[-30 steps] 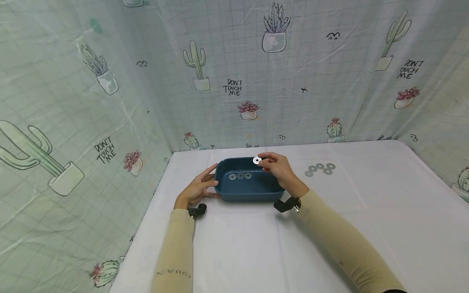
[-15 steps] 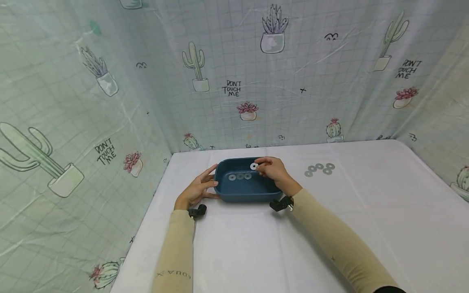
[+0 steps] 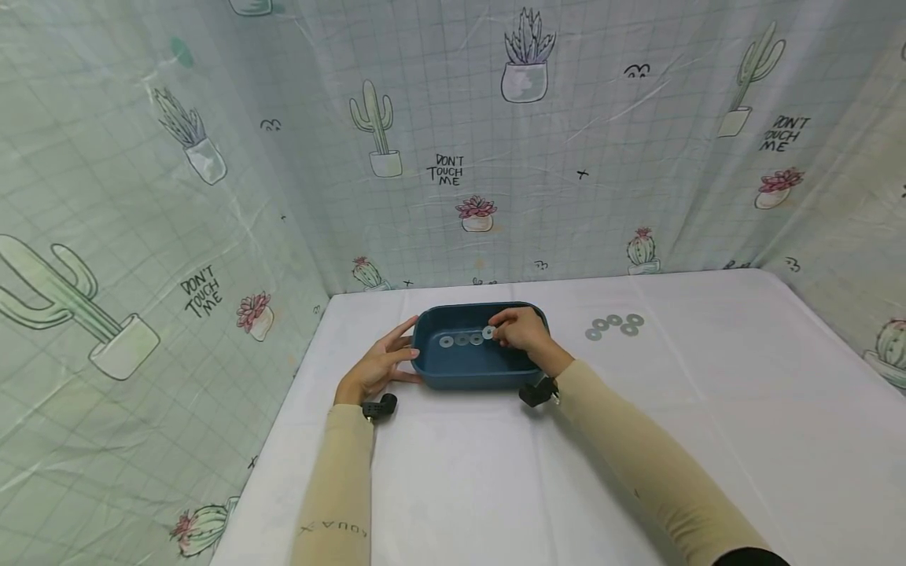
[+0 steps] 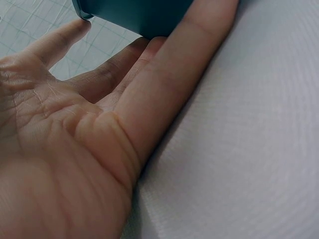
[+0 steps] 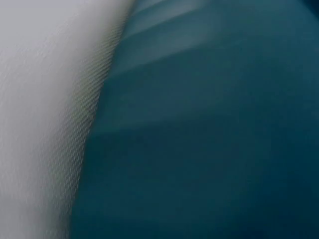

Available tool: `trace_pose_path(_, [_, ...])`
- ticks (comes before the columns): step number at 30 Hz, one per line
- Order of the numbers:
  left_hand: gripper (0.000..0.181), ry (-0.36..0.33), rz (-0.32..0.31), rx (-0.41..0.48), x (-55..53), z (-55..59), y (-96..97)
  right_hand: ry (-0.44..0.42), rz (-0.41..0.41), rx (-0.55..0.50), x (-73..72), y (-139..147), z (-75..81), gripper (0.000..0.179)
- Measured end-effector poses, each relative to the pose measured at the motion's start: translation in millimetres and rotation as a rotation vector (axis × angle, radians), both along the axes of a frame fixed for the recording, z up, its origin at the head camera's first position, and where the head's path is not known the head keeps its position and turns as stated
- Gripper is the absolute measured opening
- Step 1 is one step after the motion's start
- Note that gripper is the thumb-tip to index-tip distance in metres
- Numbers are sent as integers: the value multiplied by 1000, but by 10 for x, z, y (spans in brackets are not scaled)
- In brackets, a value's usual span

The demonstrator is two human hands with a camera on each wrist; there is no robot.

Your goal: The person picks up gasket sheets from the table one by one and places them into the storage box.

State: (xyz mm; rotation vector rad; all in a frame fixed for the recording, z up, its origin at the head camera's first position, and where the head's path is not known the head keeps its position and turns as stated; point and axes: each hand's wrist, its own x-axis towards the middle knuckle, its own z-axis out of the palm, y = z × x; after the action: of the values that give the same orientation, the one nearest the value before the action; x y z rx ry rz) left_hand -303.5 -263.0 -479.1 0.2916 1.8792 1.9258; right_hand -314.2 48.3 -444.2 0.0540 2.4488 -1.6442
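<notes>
The left hand (image 3: 378, 365) is resting flat and relaxed against the left wall of the blue tray (image 3: 473, 376), its straight fingers touching the outside and bracing it on the white table (image 3: 708, 409). Inside the tray, three washers (image 3: 461, 339) are lying in a row. The right hand (image 3: 522, 334), up at the far rim a second ago, is now lowering into the tray, pinching a fourth washer (image 3: 487, 332) just right of that row, so the row is about to gain one, while four loose washers (image 3: 613, 325) are waiting further right.
</notes>
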Motion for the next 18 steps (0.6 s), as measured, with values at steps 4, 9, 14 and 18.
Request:
trace_pose_path(4, [74,18,-13,1,1,5,-7,4,-13,77,-23,-30,-4,23])
trace_pose_path(9, [74,25,-15,1,10,11,-10,37,-24,218,-50,-65,-34,20])
trace_pose_path(14, [75,22,-8,-1,10,8,-6,62,-40,310,-60,-85,-62,21])
trace_pose_path(18, [75,12,-7,-4,-2,-1,-6,73,-55,329,-54,-80,-72,24])
